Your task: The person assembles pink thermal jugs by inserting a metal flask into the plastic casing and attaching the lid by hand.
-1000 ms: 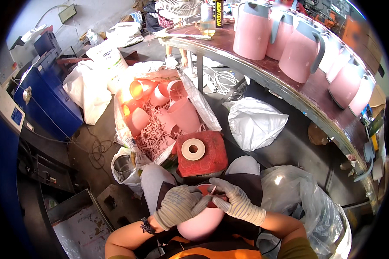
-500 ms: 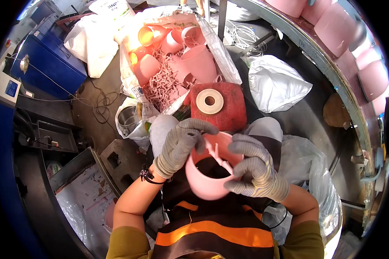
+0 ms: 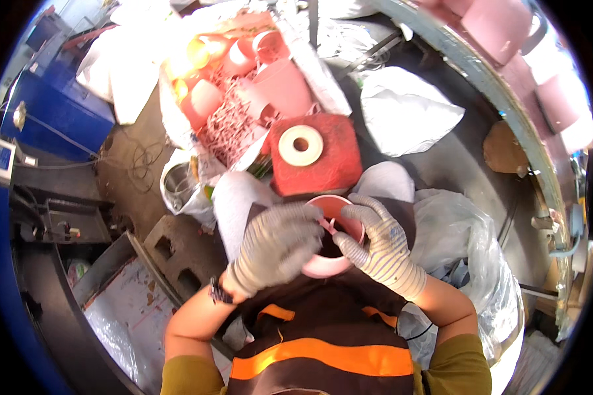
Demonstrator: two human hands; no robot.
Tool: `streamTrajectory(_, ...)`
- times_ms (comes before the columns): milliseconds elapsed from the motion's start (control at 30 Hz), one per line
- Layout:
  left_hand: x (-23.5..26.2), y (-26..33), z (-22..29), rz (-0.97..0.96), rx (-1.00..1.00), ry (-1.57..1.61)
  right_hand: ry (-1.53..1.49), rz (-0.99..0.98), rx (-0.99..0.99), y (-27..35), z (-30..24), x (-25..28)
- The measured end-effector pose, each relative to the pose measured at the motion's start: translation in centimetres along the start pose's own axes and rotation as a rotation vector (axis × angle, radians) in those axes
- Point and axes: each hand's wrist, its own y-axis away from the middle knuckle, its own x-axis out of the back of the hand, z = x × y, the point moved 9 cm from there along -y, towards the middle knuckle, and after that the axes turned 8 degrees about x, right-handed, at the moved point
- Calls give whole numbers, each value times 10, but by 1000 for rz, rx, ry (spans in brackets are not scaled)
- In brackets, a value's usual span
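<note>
A pink plastic pot [image 3: 327, 266] is in front of my lap, its round opening facing up toward me. Across the opening runs a thin pink plastic strip [image 3: 327, 227] with a small branch. My right hand [image 3: 382, 243], in a grey knit glove, grips the pot's right rim, fingers outside and thumb over the opening. My left hand [image 3: 280, 243], gloved alike, is at the pot's left side and hides part of its wall. Motion smears its fingers, whose tips reach the strip; whether they pinch it I cannot make out.
Beyond my knees stands a red block [image 3: 316, 164] bearing a roll of tape [image 3: 301, 145]. Behind it, a large open sack [image 3: 333, 89] holds pink pots and pink scraps. White bags [image 3: 405, 112] lie to the right, clear plastic [image 3: 454, 230] beside my right knee, a concrete block [image 3: 178, 253] at left.
The whole view has shifted slightly. The pot sits closer to the red block and more of it is covered. My left hand has come down over its left side, now blurred.
</note>
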Motion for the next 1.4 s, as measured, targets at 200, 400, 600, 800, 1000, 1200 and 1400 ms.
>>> streamTrajectory(200, -25, -16, -5, -161, 84, -50, 40, -278, -9, -1, 19, -5)
streamTrajectory(400, -53, -27, -3, -452, -120, 311, -257, -393, 319, 13, -3, 2)
streamTrajectory(600, -66, -36, 16, -298, -377, -100, 334, -300, 305, 16, -14, 14)
streamTrajectory(800, -67, -40, 12, -261, -230, -242, -74, -468, 424, 7, -45, 15)
streamTrajectory(1000, -80, -28, 24, -429, -187, -81, -124, -982, 323, 26, -36, -36)
streamTrajectory(1200, -4, 8, -7, -219, -195, 104, 104, -455, 663, -7, -82, -5)
streamTrajectory(1400, 44, 34, 16, -163, -67, 61, -15, -446, 764, -22, -117, -9)
